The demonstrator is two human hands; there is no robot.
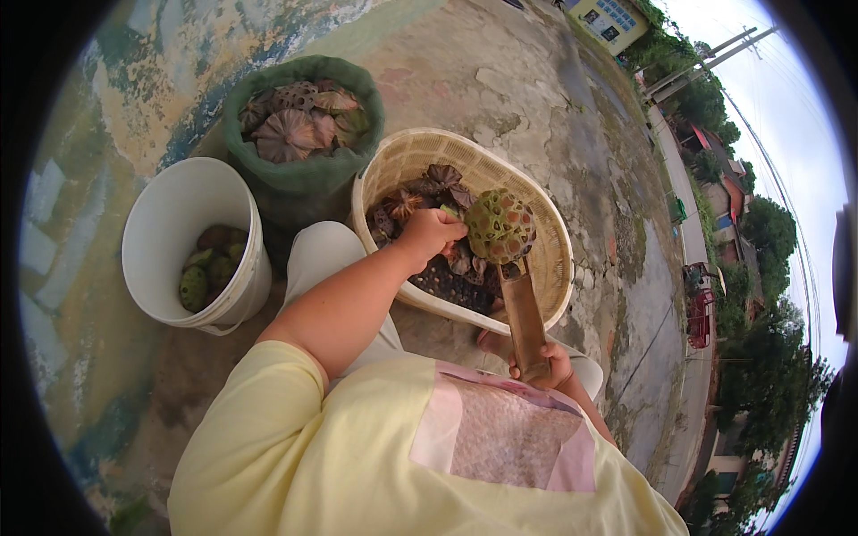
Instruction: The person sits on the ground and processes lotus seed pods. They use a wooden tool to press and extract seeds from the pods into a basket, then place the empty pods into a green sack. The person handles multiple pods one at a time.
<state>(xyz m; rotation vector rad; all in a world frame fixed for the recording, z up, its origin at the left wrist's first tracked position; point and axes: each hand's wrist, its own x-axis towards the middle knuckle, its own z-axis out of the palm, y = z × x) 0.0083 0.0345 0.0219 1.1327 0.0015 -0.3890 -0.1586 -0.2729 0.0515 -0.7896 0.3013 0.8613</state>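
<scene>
My right hand is closed around the lower end of a long, brown trough-shaped tool, perhaps bamboo. At its far end is a round green-brown lotus seed pod with many holes. My left hand is at the pod's left edge with thumb and finger pinched together; whether anything is between them cannot be told. Both pod and left hand are over a pale oval woven basket, which holds dark, dried lotus pods and small dark seeds or bits.
Left of my knees stands a white plastic bucket with green and brown pods inside. Behind it is a green mesh sack full of dried lotus pods. Cracked concrete ground lies around; a red vehicle stands far right.
</scene>
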